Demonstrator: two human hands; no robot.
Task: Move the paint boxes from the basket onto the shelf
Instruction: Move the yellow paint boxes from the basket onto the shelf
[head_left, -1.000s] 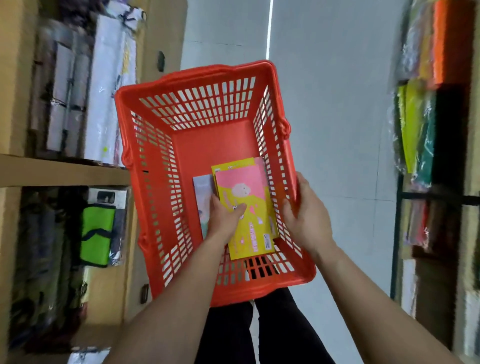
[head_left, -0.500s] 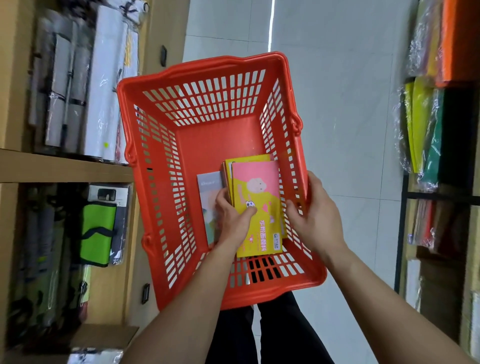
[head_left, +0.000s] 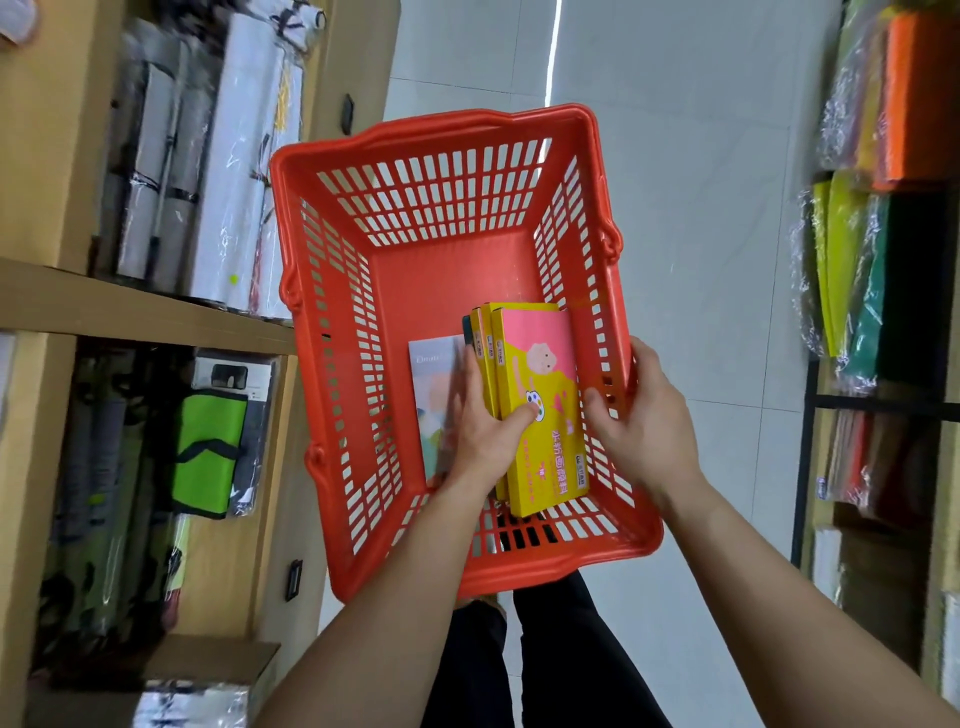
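- Wooden shelf unit (head_left: 140, 317): it is stocked with wrapped white paper rolls (head_left: 234, 171) on the upper level and a green pouch (head_left: 208, 447) below. Little free room is shown, so a placement gap is judged to need locating.
- Pale booklet (head_left: 434, 400): it is left flat on the basket floor, just beside the stack.
- Left hand (head_left: 488, 441): it is clamped on the paint boxes (head_left: 540, 410), thumb on the top cover, fingers along the left edge. Compared with a second ago, the stack has been tipped up off the floor onto its long edge, so that three spines are exposed; the lift-out is judged to have begun.
- Red basket (head_left: 395, 332): all boxes are contained within it, toward the near right corner. The slotted walls must be cleared on extraction.
- Right hand (head_left: 641, 415): it is closed over the right rim, by which the basket is steadied.
- Right-hand rack (head_left: 862, 270): coloured sheets in plastic are held there, well apart from the work.
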